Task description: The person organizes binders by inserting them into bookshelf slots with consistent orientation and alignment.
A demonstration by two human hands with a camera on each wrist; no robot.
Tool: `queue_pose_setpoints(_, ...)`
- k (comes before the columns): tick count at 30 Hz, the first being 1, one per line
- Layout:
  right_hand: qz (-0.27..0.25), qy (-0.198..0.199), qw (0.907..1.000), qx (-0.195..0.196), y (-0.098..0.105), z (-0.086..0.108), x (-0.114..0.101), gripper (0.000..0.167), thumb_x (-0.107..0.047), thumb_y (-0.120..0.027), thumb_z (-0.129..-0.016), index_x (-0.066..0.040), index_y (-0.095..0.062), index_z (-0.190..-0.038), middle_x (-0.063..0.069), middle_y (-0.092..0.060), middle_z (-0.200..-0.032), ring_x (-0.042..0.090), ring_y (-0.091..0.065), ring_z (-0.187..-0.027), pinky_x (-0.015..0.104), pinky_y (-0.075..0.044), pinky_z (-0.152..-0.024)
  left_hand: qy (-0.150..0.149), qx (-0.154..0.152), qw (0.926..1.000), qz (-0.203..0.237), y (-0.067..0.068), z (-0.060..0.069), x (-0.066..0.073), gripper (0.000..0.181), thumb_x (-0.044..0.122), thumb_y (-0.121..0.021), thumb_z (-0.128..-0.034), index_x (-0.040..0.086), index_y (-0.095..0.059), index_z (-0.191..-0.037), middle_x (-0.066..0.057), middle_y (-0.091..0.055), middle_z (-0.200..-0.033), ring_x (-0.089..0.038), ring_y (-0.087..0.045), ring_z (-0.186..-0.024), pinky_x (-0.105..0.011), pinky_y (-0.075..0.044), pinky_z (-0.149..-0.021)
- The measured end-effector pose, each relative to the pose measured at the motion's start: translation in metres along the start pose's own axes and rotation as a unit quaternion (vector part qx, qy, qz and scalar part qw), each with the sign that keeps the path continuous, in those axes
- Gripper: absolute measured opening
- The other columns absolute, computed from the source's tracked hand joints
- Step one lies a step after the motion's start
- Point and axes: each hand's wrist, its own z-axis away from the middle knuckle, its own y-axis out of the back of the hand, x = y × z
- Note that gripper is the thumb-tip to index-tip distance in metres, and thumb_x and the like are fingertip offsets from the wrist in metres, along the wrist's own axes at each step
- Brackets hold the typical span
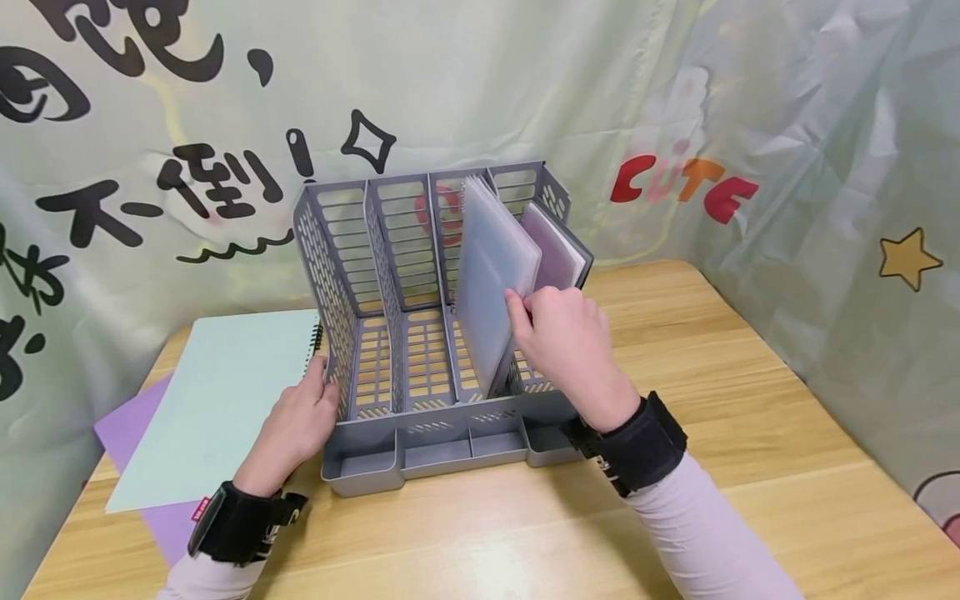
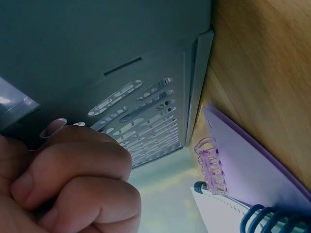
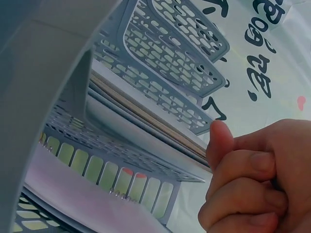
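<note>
R forearm (image 1: 708, 521) angled fwd-left, fingers (image 1: 517, 310) pinching pale-blue notebook (image 1: 487, 271) @ near edge.

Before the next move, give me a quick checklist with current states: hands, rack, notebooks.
1. Rack upright on the table: ok.
2. Left hand on the rack: ok, it grips the left side wall near its front edge.
3. Right hand on the pale-blue notebook: ok, it holds the front edge.
4. Pale-blue notebook in one slot: ok, third from left, upright.
5. Its bottom edge fully seated: cannot tell, partly hidden.
6. Loose notebooks racked: not ok, the mint notebook lies over the purple notebook on the table.
</note>
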Motion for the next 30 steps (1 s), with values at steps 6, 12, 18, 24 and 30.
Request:
queue_pose_setpoints(6,-0.004,-0.011,0.9999,-0.008,-0.001,0.000,0.006,0.065,-0.040,-0.054,-0.110,-0.017,-0.051,-0.049,0.000,-0.049,-0.048,0.027,-0.056,-0.050,0.036,-0.033,-0.045,-0.001,-0.001,1.0000,-0.001,0.000,0.000,0.000,0.047,0.025,-0.028,-0.1148,0.002,-0.032,-0.156,-0.029,-0.064,-0.117,-0.029,-0.056,-0.075,-0.038,-0.035,-0.056)
queue_pose_setpoints(12,-0.016,-0.011,0.9998,-0.004,-0.001,0.000,0.009,0.065,-0.040,-0.055,-0.110,-0.017,-0.051,-0.050,0.000,-0.049,-0.048,0.027,-0.057,-0.051,0.036,-0.034,-0.046,0.000,-0.001,1.0000,0.000,0.000,0.000,-0.001,0.047,0.024,-0.029,-0.1145,0.003,-0.032,-0.156,-0.024,-0.063,-0.107,-0.027,-0.053,-0.070,-0.038,-0.035,-0.056)
queue_pose_setpoints(18,-0.020,-0.014,0.9997,-0.008,-0.001,-0.001,0.010,0.064,-0.041,-0.055,-0.111,-0.017,-0.051,-0.051,0.000,-0.049,-0.049,0.028,-0.057,-0.052,0.036,-0.034,-0.047,-0.002,-0.002,1.0000,-0.001,0.000,0.000,-0.001,0.047,0.025,-0.028,-0.1148,0.002,-0.032,-0.156,-0.025,-0.063,-0.110,-0.028,-0.054,-0.073,-0.038,-0.035,-0.056)
queue_pose_setpoints(24,-0.024,-0.008,0.9997,-0.005,-0.002,-0.003,0.012,0.065,-0.041,-0.058,-0.110,-0.017,-0.051,-0.050,-0.001,-0.046,-0.048,0.028,-0.058,-0.053,0.036,-0.033,-0.047,-0.005,0.000,1.0000,-0.003,0.000,0.000,-0.001,0.047,0.024,-0.028,-0.1145,0.001,-0.033,-0.156,-0.025,-0.064,-0.110,-0.028,-0.056,-0.074,-0.037,-0.037,-0.057)
queue_pose_setpoints(30,-0.025,-0.008,0.9996,0.005,-0.004,-0.006,0.014,0.068,-0.043,-0.060,-0.109,-0.018,-0.049,-0.047,-0.002,-0.042,-0.047,0.028,-0.055,-0.051,0.036,-0.029,-0.046,-0.005,0.002,1.0000,-0.007,0.001,0.000,0.000,0.047,0.022,-0.029,-0.1138,0.000,-0.034,-0.155,-0.026,-0.064,-0.111,-0.030,-0.058,-0.077,-0.037,-0.039,-0.059)
